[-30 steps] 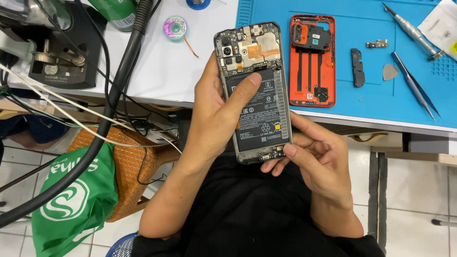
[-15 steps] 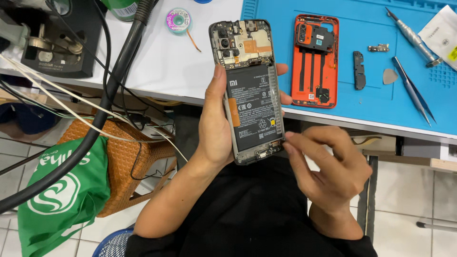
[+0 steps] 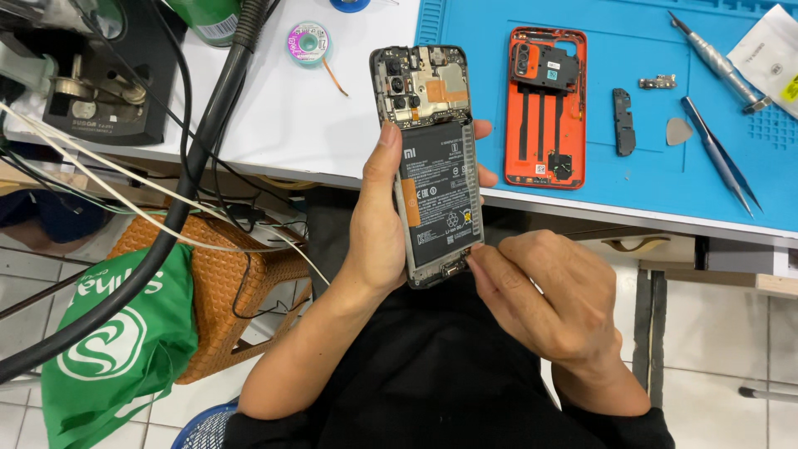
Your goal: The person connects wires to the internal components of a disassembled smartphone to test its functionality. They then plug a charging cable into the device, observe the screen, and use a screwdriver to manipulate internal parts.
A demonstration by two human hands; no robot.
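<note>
My left hand (image 3: 376, 233) grips an opened phone (image 3: 432, 158) upright over my lap, back cover off, black battery and circuit board showing. The thumb lies along the phone's left edge and the fingertips show at its right edge. My right hand (image 3: 544, 303) sits at the phone's lower right corner, with curled fingers touching the bottom edge near the port. Whether it pinches a small part I cannot tell.
An orange back cover (image 3: 546, 108) lies on the blue work mat (image 3: 632, 191) with a small black part (image 3: 623, 120), a grey pick (image 3: 679, 131), tweezers (image 3: 721, 156) and a screwdriver (image 3: 716, 60). A solder wick spool (image 3: 308, 41), thick black cable (image 3: 199, 158), wicker stool (image 3: 220, 291) and green bag (image 3: 116, 341) are left.
My left thumb has slid off the battery to the phone's left edge. The right hand shifted from beside the phone's lower right to touch its bottom edge.
</note>
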